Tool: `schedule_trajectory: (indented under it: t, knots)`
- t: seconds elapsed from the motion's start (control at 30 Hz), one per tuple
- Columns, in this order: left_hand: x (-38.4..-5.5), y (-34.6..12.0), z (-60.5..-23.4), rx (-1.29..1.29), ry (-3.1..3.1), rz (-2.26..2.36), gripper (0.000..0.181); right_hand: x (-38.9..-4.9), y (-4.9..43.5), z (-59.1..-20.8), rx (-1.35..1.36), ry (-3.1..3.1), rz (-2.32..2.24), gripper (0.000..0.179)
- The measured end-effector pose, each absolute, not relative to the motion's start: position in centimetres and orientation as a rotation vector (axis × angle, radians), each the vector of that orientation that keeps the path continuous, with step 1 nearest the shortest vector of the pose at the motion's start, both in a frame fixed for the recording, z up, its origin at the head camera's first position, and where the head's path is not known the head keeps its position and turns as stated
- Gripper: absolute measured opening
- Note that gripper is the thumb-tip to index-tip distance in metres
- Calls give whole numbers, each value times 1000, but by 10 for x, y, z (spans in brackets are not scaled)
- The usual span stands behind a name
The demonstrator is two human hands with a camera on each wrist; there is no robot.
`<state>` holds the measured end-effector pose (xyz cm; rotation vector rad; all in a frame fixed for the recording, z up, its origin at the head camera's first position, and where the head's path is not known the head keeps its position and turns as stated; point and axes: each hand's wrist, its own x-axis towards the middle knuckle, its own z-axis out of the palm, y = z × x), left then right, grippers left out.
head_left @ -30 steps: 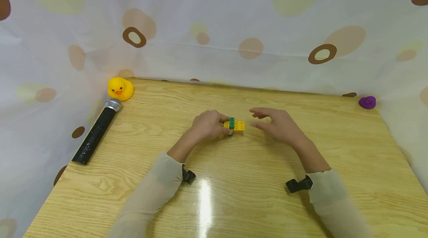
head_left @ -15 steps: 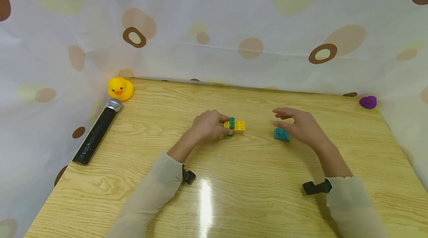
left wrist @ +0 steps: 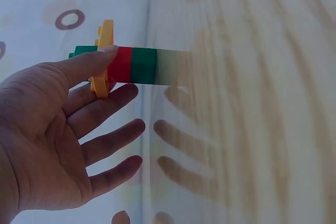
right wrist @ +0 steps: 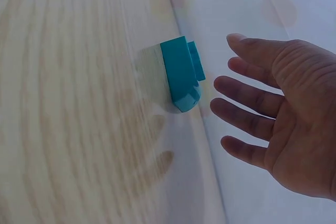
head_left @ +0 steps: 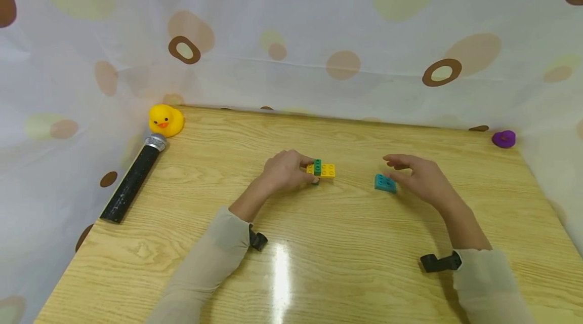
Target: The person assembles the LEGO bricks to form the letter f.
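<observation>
My left hand point(head_left: 287, 171) pinches a small stack of toy building bricks point(head_left: 327, 170) near the middle of the table. In the left wrist view the stack has a green brick point(left wrist: 143, 65) at the base, then a red one point(left wrist: 121, 64), a yellow piece point(left wrist: 106, 32) and another green brick on top; thumb and fingers grip it around the yellow and red parts. To the right, a teal brick point(head_left: 385, 183) with a sloped or rounded end lies on the table, studs up. My right hand point(head_left: 421, 179) hovers just beside it, fingers loosely spread and holding nothing; the right wrist view shows a gap between fingers and teal brick point(right wrist: 177, 72).
A yellow rubber duck point(head_left: 166, 120) sits at the table's back left corner, with a black microphone point(head_left: 134, 177) lying in front of it along the left edge. A small purple toy point(head_left: 504, 138) stands at the back right. Patterned cloth point(head_left: 291, 20) encloses the table.
My right hand has moved right, away from the brick stack, and the teal brick has come into view beside it. My left hand stays in place with the stack.
</observation>
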<state>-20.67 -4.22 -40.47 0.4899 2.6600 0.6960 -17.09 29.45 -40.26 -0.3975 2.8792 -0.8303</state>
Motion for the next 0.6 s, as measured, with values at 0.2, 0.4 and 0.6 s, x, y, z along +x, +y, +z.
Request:
schedule_trajectory:
  t: [0.2,0.4,0.6]
  knots:
    - [-207,-42,-404,478,2658,684,59,-169,299,-408,-368,2829,-822,57]
    - [-207,-42,-404,497,2657,666,60,-164,302,-413,-334,2784,-824,60]
    - [-207,-42,-404,496,2659,668,59,-162,299,-416,-335,2777,-839,59]
